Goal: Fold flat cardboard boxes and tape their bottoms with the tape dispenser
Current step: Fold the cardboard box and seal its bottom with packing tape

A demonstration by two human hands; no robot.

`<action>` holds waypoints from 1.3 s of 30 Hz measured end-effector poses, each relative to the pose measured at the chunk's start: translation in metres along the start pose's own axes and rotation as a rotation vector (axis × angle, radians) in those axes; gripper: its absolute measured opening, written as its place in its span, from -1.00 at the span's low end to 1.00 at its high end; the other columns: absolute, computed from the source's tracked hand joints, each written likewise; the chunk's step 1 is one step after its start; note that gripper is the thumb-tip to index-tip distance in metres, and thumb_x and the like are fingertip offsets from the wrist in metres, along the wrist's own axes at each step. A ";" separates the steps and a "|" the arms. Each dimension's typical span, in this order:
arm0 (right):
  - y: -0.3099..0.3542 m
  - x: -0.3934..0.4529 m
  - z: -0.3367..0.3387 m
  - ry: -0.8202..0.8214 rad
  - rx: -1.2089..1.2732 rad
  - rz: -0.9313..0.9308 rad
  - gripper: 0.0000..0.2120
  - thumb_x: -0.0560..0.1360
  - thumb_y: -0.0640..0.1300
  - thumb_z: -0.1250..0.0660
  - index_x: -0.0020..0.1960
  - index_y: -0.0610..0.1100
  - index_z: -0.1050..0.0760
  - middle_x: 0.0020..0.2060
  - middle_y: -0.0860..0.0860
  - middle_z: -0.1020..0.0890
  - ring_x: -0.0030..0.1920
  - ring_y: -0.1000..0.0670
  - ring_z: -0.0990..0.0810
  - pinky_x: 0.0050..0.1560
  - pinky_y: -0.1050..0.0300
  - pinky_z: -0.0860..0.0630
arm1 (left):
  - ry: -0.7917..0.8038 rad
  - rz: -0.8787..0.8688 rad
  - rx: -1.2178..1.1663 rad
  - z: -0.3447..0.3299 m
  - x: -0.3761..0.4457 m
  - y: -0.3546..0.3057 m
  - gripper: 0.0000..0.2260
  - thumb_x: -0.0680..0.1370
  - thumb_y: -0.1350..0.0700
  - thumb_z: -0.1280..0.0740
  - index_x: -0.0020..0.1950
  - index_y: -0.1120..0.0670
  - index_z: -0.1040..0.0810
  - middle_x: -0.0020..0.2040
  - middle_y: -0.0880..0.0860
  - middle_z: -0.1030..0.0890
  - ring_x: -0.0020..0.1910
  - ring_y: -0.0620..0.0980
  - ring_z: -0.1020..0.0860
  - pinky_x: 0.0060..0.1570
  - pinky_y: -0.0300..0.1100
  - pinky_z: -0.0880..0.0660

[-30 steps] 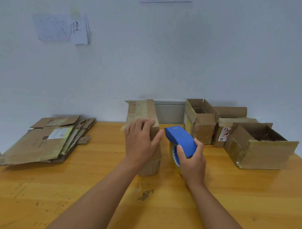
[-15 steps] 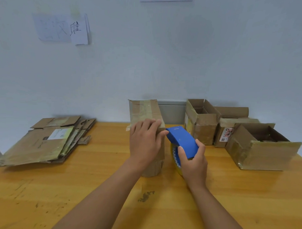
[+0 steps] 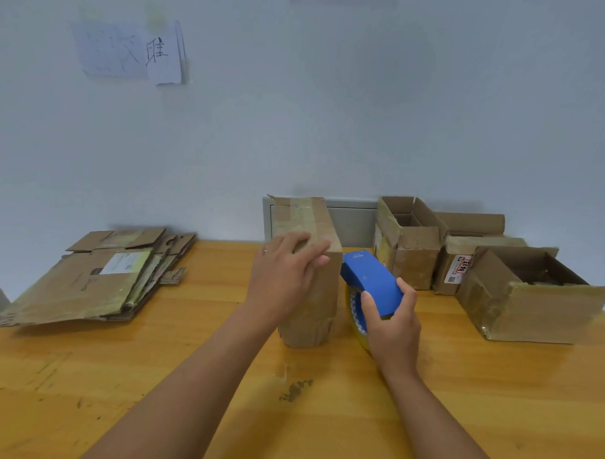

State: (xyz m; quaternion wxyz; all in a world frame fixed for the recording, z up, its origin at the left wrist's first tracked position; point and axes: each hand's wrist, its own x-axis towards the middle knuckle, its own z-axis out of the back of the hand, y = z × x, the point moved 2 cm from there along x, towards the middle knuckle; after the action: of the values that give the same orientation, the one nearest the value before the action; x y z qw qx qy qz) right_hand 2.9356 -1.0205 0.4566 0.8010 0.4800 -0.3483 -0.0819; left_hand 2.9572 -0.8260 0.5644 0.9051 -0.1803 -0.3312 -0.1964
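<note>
One upright taped box (image 3: 305, 263) centre. Three open boxes (image 3: 410, 247) far right. One stack of flat boxes (image 3: 97, 280) left. One blue tape dispenser (image 3: 371, 283). Two wall papers (image 3: 129, 51).

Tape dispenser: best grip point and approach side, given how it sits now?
Take the tape dispenser by its blue cover's rear end, from the near side, as the right hand does: thumb on one flank, fingers over the top. The nose points away toward the upright box, and the tape roll hangs beneath, so probably keep fingers clear of both.
</note>
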 end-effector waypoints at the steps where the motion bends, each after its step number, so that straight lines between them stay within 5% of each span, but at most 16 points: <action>1: -0.001 0.000 0.000 -0.001 0.002 -0.002 -0.38 0.51 0.18 -0.37 0.43 -0.02 -0.24 0.09 0.07 -0.44 -0.06 0.07 -0.51 -0.22 0.16 -0.53 | 0.029 0.015 -0.030 0.001 0.000 0.002 -0.65 0.64 -0.14 -0.19 0.37 -0.07 -0.52 0.29 -0.01 -0.55 0.30 0.06 -0.48 0.21 0.01 -0.37; 4: -0.002 0.000 0.000 0.005 0.011 -0.013 -0.37 0.50 0.20 -0.37 0.44 -0.02 -0.24 0.12 0.06 -0.45 0.00 0.01 -0.53 -0.18 0.08 -0.58 | 0.053 0.026 -0.102 0.006 0.003 0.012 -0.66 0.64 -0.11 -0.20 0.32 0.01 -0.53 0.30 -0.04 -0.56 0.28 0.00 -0.48 0.21 -0.06 -0.40; 12: -0.001 0.000 0.000 -0.001 0.003 -0.001 -0.39 0.51 0.17 -0.37 0.43 -0.04 -0.24 0.06 0.04 -0.46 -0.07 0.04 -0.53 -0.28 0.24 -0.48 | -0.004 -0.021 -0.148 0.013 -0.001 0.021 -0.75 0.61 0.01 -0.31 0.24 0.05 -0.63 0.16 0.00 -0.62 0.18 0.03 -0.49 0.04 -0.06 -0.52; 17: -0.001 0.000 0.000 0.007 0.011 0.001 -0.39 0.51 0.18 -0.36 0.43 -0.05 -0.25 0.08 0.02 -0.47 -0.06 0.03 -0.55 -0.26 0.16 -0.52 | 0.002 -0.080 -0.292 0.011 -0.006 0.027 -0.77 0.63 0.17 -0.29 0.26 0.15 -0.58 0.26 0.04 -0.59 0.29 0.00 -0.49 0.28 -0.11 -0.44; 21: 0.000 0.000 0.000 0.014 0.013 -0.012 -0.37 0.51 0.20 -0.35 0.44 -0.03 -0.23 0.11 0.04 -0.45 -0.02 0.01 -0.55 -0.20 0.03 -0.61 | -0.071 -0.059 -0.328 0.012 -0.007 0.029 -0.79 0.60 0.21 -0.35 0.21 0.17 -0.64 0.20 0.04 -0.63 0.22 0.01 -0.54 0.22 -0.10 -0.49; 30: 0.003 0.001 0.000 -0.006 0.098 -0.051 -0.35 0.46 0.18 -0.42 0.44 -0.03 -0.29 0.12 0.09 -0.46 -0.01 0.26 -0.50 -0.21 0.37 -0.44 | -0.278 -0.185 0.020 0.010 -0.012 0.021 -0.79 0.60 0.04 -0.33 0.12 0.09 -0.69 0.07 0.00 -0.67 0.03 0.04 -0.60 -0.05 -0.05 -0.48; 34: 0.004 0.000 0.001 -0.025 0.125 -0.073 -0.37 0.46 0.13 -0.46 0.43 -0.02 -0.31 0.10 0.10 -0.48 -0.02 0.33 -0.50 -0.26 0.42 -0.43 | -0.142 -0.127 -0.105 0.011 -0.005 0.012 -0.71 0.60 -0.09 -0.28 0.15 0.06 -0.63 0.08 -0.04 -0.66 0.10 0.00 -0.57 0.06 -0.07 -0.45; 39: -0.002 0.001 0.003 -0.063 0.191 -0.084 -0.39 0.47 0.09 -0.46 0.42 -0.04 -0.32 0.11 0.08 -0.48 0.03 0.08 -0.54 -0.15 0.34 -0.44 | 0.052 -0.097 -0.428 0.007 -0.004 0.029 -0.73 0.64 0.03 -0.28 0.31 0.03 -0.58 0.33 -0.10 -0.54 0.43 -0.05 -0.35 0.42 -0.12 -0.26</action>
State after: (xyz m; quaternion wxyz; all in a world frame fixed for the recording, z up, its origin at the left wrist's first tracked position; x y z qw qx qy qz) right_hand 2.9354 -1.0239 0.4566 0.7361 0.5655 -0.3591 -0.0971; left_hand 2.9648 -0.7969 0.5609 0.8440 -0.3471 -0.2666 -0.3101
